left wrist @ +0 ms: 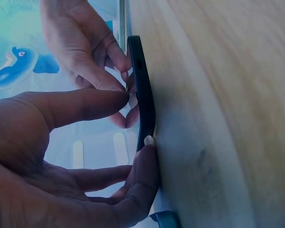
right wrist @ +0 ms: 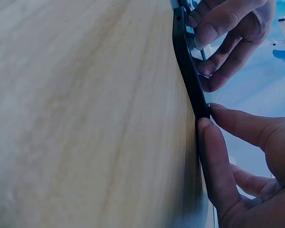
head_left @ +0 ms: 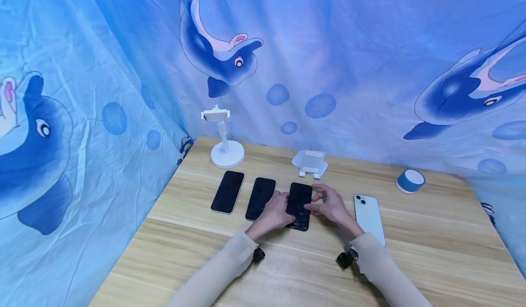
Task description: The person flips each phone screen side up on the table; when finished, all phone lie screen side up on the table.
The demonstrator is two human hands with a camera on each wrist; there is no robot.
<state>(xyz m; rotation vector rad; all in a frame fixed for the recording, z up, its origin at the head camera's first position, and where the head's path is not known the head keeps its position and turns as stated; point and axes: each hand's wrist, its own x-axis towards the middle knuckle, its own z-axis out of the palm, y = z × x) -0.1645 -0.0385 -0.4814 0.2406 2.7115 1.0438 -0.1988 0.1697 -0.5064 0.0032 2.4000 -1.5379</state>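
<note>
A black smartphone (head_left: 299,205) lies screen up on the table, third in a row of dark phones. My left hand (head_left: 276,210) pinches it from the left, thumb over the screen and fingertips at the side edge. From the right, my right hand (head_left: 329,204) grips the opposite edge, its thumb also on the glass. In both wrist views the phone's thin dark edge (left wrist: 141,85) shows between thumb and fingers, close to the wood. A second phone (head_left: 261,198) lies just left of my left hand, partly behind it.
Farther left lies another phone (head_left: 228,192). Behind stand a white round-based phone stand (head_left: 228,154) and a low white folding stand (head_left: 312,163). To the right are a pale phone (head_left: 369,218), face down, and a blue-and-white cylinder (head_left: 410,181). A dolphin-print curtain (head_left: 361,92) borders the table (head_left: 444,238).
</note>
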